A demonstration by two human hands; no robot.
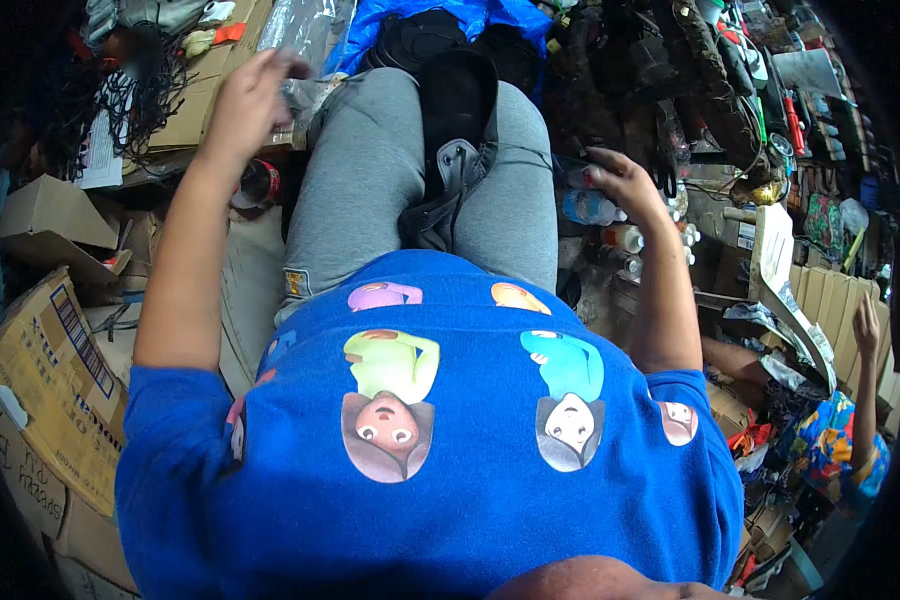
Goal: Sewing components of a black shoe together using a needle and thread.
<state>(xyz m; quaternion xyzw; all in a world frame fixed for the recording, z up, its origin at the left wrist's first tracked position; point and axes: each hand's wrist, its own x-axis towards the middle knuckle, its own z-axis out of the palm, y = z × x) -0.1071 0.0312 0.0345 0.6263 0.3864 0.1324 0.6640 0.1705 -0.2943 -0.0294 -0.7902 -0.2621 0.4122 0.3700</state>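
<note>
Downward view over a blue printed shirt (450,470) and grey trousers (370,170) of a seated person. Black boot (457,120) lying along the lap, between the thighs, opening toward the body. Left hand (245,100) raised out to the left, fingers loosely curled, touching a crumpled clear plastic bag (305,30) above flattened cardboard (195,110); firm grip impossible to tell. Right hand (622,180) open and released, fingers spread, hovering just over clear plastic bottles (590,207) beside the right knee. Cardboard boxes (50,360) stacked at left. Another person's raised hand (867,325) at far right.
</note>
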